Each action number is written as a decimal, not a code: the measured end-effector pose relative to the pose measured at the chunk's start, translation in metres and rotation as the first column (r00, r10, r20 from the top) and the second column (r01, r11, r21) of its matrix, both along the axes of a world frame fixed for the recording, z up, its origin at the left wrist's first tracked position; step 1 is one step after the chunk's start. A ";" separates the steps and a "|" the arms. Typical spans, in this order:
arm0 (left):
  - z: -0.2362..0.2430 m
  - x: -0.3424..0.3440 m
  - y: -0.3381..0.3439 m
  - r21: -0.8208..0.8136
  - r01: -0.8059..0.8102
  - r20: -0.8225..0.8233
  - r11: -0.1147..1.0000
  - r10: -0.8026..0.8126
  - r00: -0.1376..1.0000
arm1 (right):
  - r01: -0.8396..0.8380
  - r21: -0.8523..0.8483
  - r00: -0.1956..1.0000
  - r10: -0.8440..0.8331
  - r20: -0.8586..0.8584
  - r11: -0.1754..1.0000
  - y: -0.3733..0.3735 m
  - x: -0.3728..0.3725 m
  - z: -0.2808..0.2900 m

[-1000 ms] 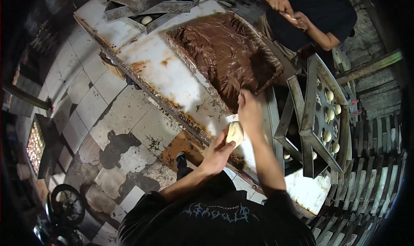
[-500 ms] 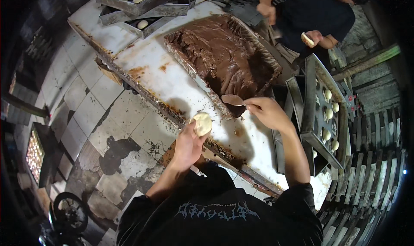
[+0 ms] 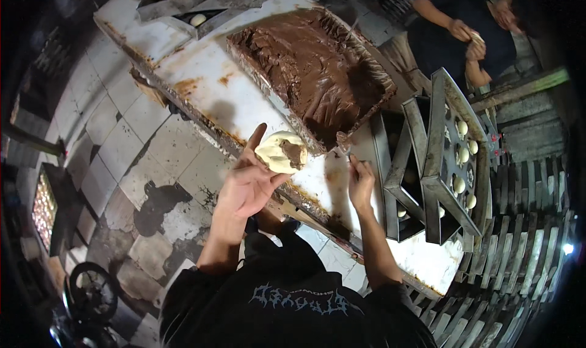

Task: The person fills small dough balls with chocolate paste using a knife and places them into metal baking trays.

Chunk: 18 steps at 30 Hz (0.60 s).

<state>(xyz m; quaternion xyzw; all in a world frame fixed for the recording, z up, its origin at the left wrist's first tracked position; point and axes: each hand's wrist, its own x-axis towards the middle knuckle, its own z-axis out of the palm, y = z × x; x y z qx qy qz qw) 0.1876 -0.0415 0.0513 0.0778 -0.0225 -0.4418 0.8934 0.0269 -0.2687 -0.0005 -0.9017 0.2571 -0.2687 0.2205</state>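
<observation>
A flattened round of pale dough (image 3: 273, 157) lies across the fingers of my left hand (image 3: 247, 186), its index finger stretched out along the far side. A dab of brown chocolate filling (image 3: 294, 155) sits on the dough. My right hand (image 3: 361, 182) grips a spoon (image 3: 343, 143) by its handle; the chocolate-smeared bowl is at the near corner of the large tray (image 3: 276, 103). Thick, glossy chocolate paste (image 3: 305, 67) fills that tray, with a scooped hollow toward its near right end.
Metal pans (image 3: 432, 183) with dough balls (image 3: 462, 154) lean stacked at the right of the stained white table (image 3: 201, 98). More pans (image 3: 183, 12) sit at the far left. Across the table, a person works pale dough with both hands (image 3: 471, 40). A wheel (image 3: 93, 292) stands lower left.
Chocolate filling now lies on the dough, and my left hand has opened wider beneath it. My right hand has moved slightly left and nearer with the spoon. The other person's hands have come together.
</observation>
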 end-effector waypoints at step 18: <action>-0.003 -0.265 -0.079 0.446 0.272 -0.034 0.853 -0.288 0.957 | -0.456 -0.260 0.884 0.467 -0.024 0.851 0.052 -0.212 0.097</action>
